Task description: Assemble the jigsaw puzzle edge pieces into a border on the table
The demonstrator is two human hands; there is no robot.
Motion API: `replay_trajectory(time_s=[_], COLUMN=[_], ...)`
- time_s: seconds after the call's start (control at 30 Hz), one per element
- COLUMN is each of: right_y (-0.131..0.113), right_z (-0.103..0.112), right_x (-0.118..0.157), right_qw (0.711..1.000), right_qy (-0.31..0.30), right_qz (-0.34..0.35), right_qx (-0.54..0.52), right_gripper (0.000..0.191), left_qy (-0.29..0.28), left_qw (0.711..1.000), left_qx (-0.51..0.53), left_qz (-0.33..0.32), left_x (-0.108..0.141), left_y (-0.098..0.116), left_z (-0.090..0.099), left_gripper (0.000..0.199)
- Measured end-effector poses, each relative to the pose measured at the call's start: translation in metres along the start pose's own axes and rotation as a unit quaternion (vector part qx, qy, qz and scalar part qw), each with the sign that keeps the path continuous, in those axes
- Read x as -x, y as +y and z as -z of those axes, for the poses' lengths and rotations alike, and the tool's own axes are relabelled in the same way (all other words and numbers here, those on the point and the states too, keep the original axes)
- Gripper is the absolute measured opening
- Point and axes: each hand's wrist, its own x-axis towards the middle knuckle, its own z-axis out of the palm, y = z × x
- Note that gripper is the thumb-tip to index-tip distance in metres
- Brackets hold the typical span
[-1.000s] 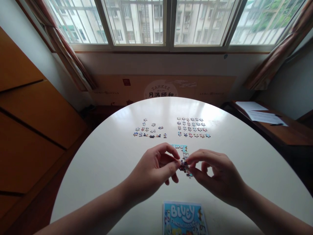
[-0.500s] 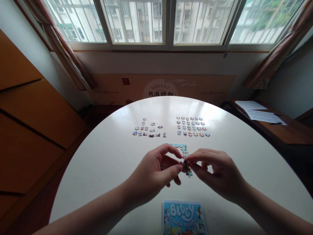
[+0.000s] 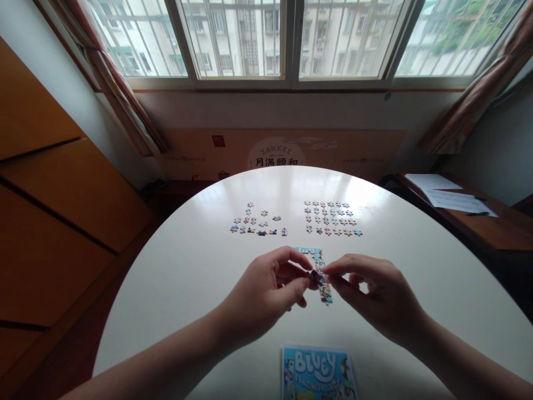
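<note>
Between my two hands, above the white table, is a small dark jigsaw puzzle piece. My left hand pinches it between thumb and fingers from the left. From the right, the thumb and fingertips of my right hand close on its other edge. Just beneath lies a partly joined puzzle border, with a light blue top strip and a right side running toward me; my hands cover part of it. Nearer to me is a blue picture sheet or booklet lettered "Bluey", cut off by the lower frame edge.
Loose puzzle pieces lie scattered at the back left of the round white table. More pieces stand in rows at the back right. Papers and pens rest on a brown side surface at right.
My right fingertips have shifted slightly to the right, and more of the dark piece shows between my hands. The whole view has moved a little.
</note>
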Motion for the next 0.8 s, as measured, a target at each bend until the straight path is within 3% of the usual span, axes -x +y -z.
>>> replay_trajectory(time_s=[0.1, 0.23, 0.33, 0.43, 0.53, 0.7, 0.8], right_y=[0.004, 0.012, 0.017, 0.019, 0.02, 0.019, 0.019], right_z=[0.002, 0.006, 0.009, 0.011, 0.012, 0.012, 0.01], right_x=[0.0, 0.001, 0.002, 0.003, 0.003, 0.003, 0.003], right_qw=[0.998, 0.996, 0.995, 0.994, 0.992, 0.991, 0.991], right_qy=[0.03, 0.051, 0.055, 0.053, 0.051, 0.028, 0.019], right_qz=[0.0, -0.006, -0.013, -0.022, -0.027, -0.01, -0.007], right_qx=[0.046, 0.068, 0.079, 0.095, 0.11, 0.127, 0.131], right_gripper=[0.017, 0.013, 0.01, 0.01, 0.009, 0.01, 0.01], left_qy=[0.073, 0.267, 0.312, 0.247, 0.168, 0.12, 0.106], left_qw=[0.994, 0.946, 0.913, 0.905, 0.909, 0.912, 0.898], left_qx=[-0.062, -0.162, -0.261, -0.339, -0.349, -0.356, -0.391], left_qz=[-0.048, -0.089, -0.038, 0.072, 0.15, 0.164, 0.171], left_x=[-0.011, -0.03, -0.037, -0.038, -0.036, -0.034, -0.034], left_y=[-0.001, -0.006, -0.011, -0.015, -0.018, -0.022, -0.023], left_z=[0.023, 0.079, 0.115, 0.129, 0.128, 0.125, 0.125], left_gripper=[0.013, 0.017, 0.019, 0.018, 0.017, 0.018, 0.019])
